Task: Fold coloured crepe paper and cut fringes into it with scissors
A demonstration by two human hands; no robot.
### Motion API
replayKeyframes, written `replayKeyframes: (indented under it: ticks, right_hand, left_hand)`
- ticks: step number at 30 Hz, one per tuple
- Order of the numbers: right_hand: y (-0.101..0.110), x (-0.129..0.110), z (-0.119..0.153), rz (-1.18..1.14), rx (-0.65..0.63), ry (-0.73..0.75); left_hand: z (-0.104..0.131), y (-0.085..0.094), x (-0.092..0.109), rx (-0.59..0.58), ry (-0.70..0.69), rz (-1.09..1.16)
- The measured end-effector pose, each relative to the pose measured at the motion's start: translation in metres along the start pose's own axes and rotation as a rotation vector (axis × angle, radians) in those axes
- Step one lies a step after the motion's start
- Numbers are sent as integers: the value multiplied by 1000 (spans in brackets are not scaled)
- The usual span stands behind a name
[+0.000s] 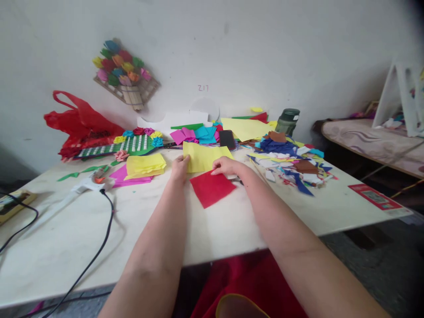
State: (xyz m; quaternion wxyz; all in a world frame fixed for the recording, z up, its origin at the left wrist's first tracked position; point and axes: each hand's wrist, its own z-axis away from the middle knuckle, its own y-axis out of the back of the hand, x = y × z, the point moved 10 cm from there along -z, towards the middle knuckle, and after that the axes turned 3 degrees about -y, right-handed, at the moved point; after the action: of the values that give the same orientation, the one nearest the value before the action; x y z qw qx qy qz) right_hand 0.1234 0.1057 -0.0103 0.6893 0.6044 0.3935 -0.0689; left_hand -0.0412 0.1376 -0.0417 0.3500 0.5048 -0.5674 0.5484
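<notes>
Hands (226, 166) partly hide the yellow sheet (202, 158) and red square (213, 190).

Overlaps and frame edges are masking several details.
Left hand (179, 168) is concealing most of its own fingertips at the yellow sheet (202, 158); right hand (226, 166) is covering that sheet's lower right part and a bit of the red square's (213, 190) upper edge. Right forearm (265, 203) is hiding most of a dark item (236, 179), identity unclear. Red garment (238, 282) is running off the bottom edge, yellow-edged box (16, 201) off the left, white stand (399, 97) off the right. Scraps (306, 167) are overlapping, obscuring their count. Print on the red card (376, 197) is blurring beyond reading.
</notes>
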Motion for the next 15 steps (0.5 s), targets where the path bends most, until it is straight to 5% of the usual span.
replayKeyframes:
  ticks: [4,7,15]
  right_hand:
    - [11,7,-2,-482,164,-27]
    - [10,21,-8,-734,288,-98]
    - [-5,51,-11,-1002,564,-365]
  left_hand:
    - [11,-16,-4,-109,112,145]
    - [13,-24,4,-111,61,379]
    - [11,-27,-17,-55,247,385]
